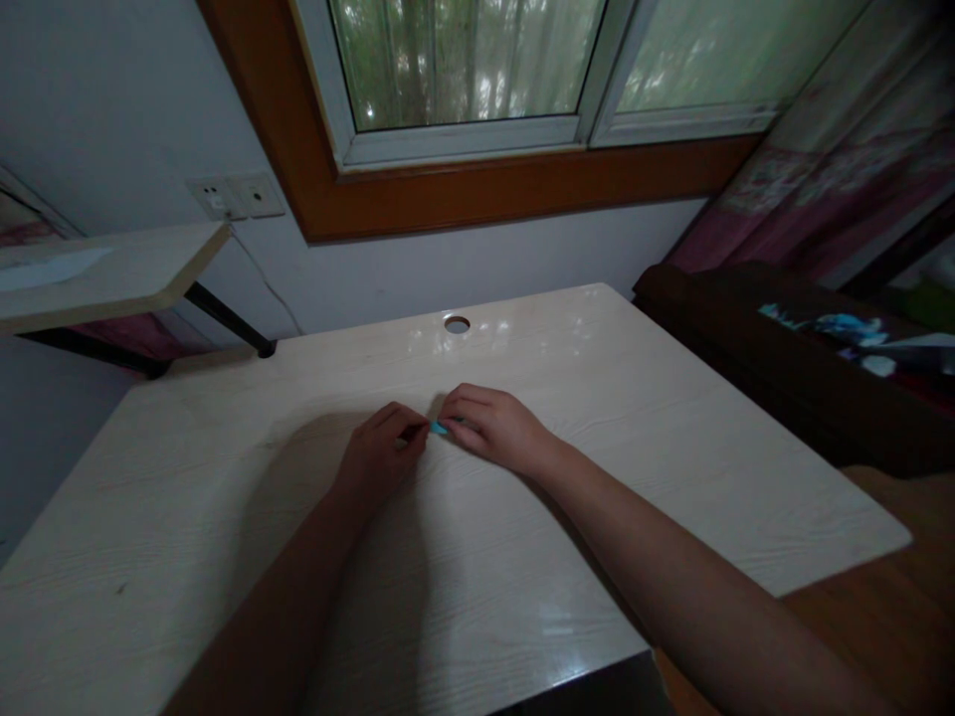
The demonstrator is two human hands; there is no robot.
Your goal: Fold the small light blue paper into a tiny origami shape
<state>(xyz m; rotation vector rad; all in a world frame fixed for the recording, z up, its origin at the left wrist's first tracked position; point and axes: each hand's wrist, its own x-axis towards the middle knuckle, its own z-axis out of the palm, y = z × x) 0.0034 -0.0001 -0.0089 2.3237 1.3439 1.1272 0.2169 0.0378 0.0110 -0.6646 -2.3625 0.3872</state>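
A small light-blue piece (438, 428) shows between my two hands, over the middle of the pale wood-grain table (642, 418). My left hand (384, 447) pinches its left end between thumb and fingertips. From the other side, my right hand (492, 423) has its fingers closed on the right end. Most of the piece is hidden by my fingers, and its kind is too small to make out. Both hands are low, close to the tabletop.
Beyond my hands, a round cable hole (457, 324) is cut near the table's back edge. At the left a raised shelf (149, 264) stands on black legs. A dark object (597, 691) lies at the front edge. Dark furniture (746, 348) with cloth on it stands to the right.
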